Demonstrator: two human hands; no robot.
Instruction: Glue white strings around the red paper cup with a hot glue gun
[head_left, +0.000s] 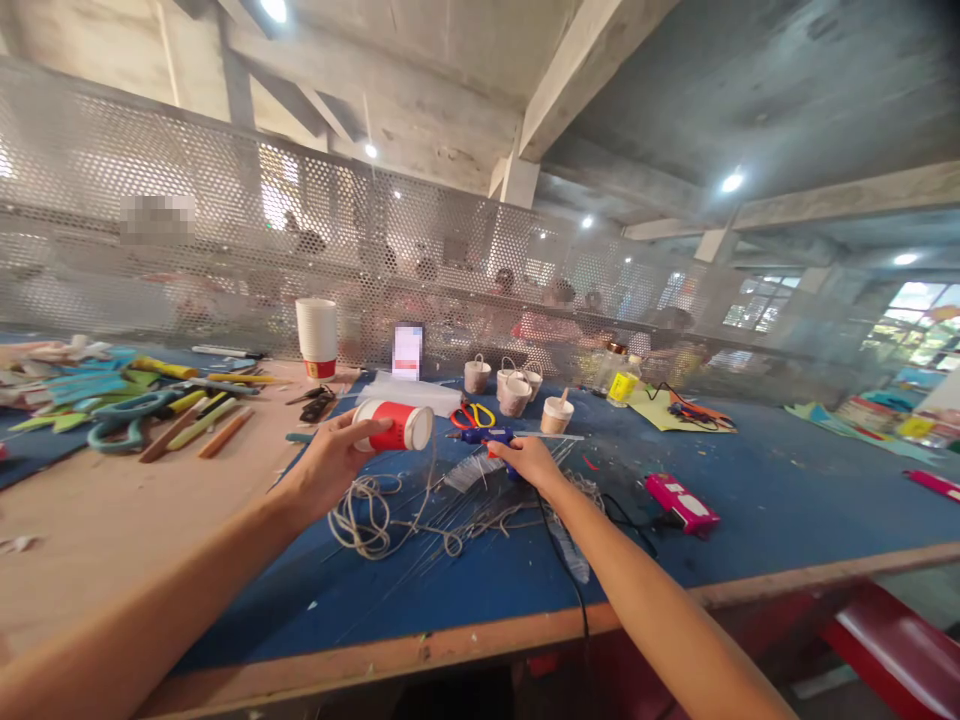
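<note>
My left hand grips a red and white paper cup, tipped on its side with one end facing right. A strand of cord hangs by the cup's right end and runs to a loose coil of pale cord on the table. In my right hand is a blue glue gun, its nozzle pointing left toward the cup but apart from it. A clear glue stick seems to jut from its rear. Yellow and red scissors lie just behind the gun.
Several small cord-wrapped cups and a cup with a wooden stick stand behind. Stacked paper cups, a phone, a yellow-labelled bottle and a pink box surround the work. Scissors and tools lie left; a perforated screen rises behind.
</note>
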